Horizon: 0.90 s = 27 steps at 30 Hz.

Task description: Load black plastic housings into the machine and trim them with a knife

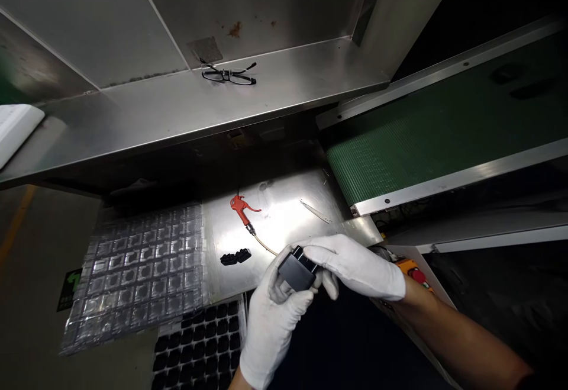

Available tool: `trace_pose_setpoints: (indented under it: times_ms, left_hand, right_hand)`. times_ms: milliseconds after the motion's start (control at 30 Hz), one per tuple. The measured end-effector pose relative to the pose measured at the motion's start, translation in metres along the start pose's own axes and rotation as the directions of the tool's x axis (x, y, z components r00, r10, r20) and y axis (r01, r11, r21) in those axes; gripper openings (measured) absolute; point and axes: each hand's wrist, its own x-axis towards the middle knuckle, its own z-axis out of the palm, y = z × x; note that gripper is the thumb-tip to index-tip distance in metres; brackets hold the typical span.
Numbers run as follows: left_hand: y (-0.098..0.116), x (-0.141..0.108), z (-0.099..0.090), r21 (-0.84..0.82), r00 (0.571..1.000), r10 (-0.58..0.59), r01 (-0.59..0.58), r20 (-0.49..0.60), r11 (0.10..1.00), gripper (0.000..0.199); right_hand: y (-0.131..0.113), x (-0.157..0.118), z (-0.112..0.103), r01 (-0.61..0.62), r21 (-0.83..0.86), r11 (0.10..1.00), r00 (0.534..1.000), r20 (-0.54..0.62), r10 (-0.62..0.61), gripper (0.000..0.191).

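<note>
Over the near edge of the metal bench, a small black box-shaped part (296, 271) that looks like a power adapter is held between both hands. My left hand (271, 313), in a white glove, is wrapped round its left and lower sides, thumb at the bottom edge. My right hand (355, 266), also white-gloved, grips its upper right side, and the fingers hide part of it. Behind the hands lies a red air blow gun (240, 209) with a pale hose. Small black pieces (235, 257) lie left of the hands, and white tweezers (316, 211) lie beyond.
Stacked clear plastic trays (142, 271) overhang the bench at left, above a tray of black parts (199, 342). A green conveyor belt (426, 135) runs at right, near an orange box with a red button (417, 276). Eyeglasses (228, 76) rest on the metal shelf (284, 94).
</note>
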Motion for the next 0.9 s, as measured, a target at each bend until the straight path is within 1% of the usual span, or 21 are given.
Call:
trace_pose_setpoints:
  times_ms: [100,233,333,467,567,667,733,800,900]
  left_hand:
    - [0.001,0.005,0.001,-0.031,0.999,0.036,-0.035,0.033,0.999,0.067]
    - [0.0,0.012,0.001,-0.056,0.997,0.032,-0.028,0.072,0.998,0.072]
    - [0.002,0.014,0.002,-0.024,0.999,0.026,-0.025,0.033,0.999,0.072]
    - [0.01,0.014,0.005,0.089,1.0,0.006,-0.003,-0.029,0.996,0.073]
    - [0.015,0.015,0.006,0.137,0.998,-0.005,0.014,-0.064,0.99,0.077]
    - [0.017,0.016,0.005,0.132,0.996,-0.028,0.039,-0.086,0.99,0.08]
    - [0.016,0.015,0.003,0.091,0.996,-0.067,0.073,-0.061,0.993,0.079]
    - [0.014,0.015,0.002,0.025,0.994,-0.106,0.106,-0.013,0.994,0.076]
    - [0.013,0.015,0.003,-0.064,0.99,-0.121,0.125,0.066,0.99,0.064]
  right_hand:
    - [-0.002,-0.001,0.0,0.023,0.012,1.0,1.0,-0.014,-0.023,0.036]
    - [-0.004,-0.002,-0.003,0.004,0.009,1.0,0.999,-0.034,-0.003,0.035]
    - [-0.003,-0.004,-0.006,0.023,-0.014,1.0,0.998,-0.058,-0.024,0.036]
    - [-0.002,-0.004,-0.01,0.056,-0.043,0.998,0.996,-0.072,-0.059,0.036]
    - [-0.004,-0.003,-0.009,0.063,-0.072,0.995,0.995,-0.071,-0.068,0.029]
    - [-0.009,-0.002,-0.006,0.034,-0.054,0.998,0.997,-0.064,-0.037,0.018]
    - [-0.012,-0.002,-0.003,0.012,-0.04,0.999,0.999,-0.051,-0.014,0.014]
    - [-0.014,-0.002,-0.001,0.01,-0.038,0.999,0.999,-0.041,-0.011,0.013]
    - [-0.013,-0.003,-0.001,0.032,-0.013,0.999,0.999,-0.024,-0.032,0.012]
